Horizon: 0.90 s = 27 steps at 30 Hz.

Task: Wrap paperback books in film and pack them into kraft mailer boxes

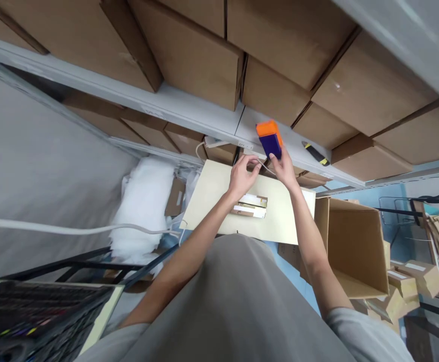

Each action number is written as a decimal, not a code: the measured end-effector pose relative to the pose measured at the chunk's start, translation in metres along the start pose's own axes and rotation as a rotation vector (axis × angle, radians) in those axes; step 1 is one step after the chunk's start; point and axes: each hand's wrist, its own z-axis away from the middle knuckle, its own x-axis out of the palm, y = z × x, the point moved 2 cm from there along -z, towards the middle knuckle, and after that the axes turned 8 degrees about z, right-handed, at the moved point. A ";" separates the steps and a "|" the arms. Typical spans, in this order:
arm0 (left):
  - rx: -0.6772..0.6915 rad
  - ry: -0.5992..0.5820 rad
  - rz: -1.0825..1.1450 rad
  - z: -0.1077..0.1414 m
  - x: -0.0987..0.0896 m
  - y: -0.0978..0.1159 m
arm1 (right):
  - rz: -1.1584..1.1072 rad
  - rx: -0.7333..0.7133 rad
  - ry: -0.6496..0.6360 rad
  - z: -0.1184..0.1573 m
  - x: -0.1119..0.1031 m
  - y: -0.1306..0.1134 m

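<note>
My right hand point(285, 168) is closed around a blocky orange and dark blue handheld device point(270, 143), raised in front of the shelf edge. To its left, my left hand point(244, 176) has its fingers curled together at a thin white cable point(267, 169), which runs on toward my right hand. Whether the cable joins the device is hidden. Below my hands, a small flat cardboard package point(251, 211) with white labels lies on the cream tabletop point(208, 206). A black and yellow utility knife point(316, 154) rests on the shelf, right of the device.
Large cardboard boxes point(193, 60) fill the grey shelf point(200, 108) above the table. An open carton point(355, 246) stands at the table's right. White foam wrap point(144, 206) is piled on the left, and a thick white cable point(72, 227) crosses there. Smaller boxes point(411, 281) stack up far right.
</note>
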 end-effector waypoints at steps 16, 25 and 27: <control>-0.219 -0.134 -0.030 0.116 -0.077 0.042 | -0.621 0.317 -0.184 0.169 0.059 -0.064; -0.227 -0.113 -0.080 0.112 -0.095 0.054 | -0.580 0.270 -0.189 0.173 0.070 -0.076; -0.249 -0.047 -0.008 0.103 -0.099 0.062 | -0.549 0.250 -0.191 0.176 0.066 -0.076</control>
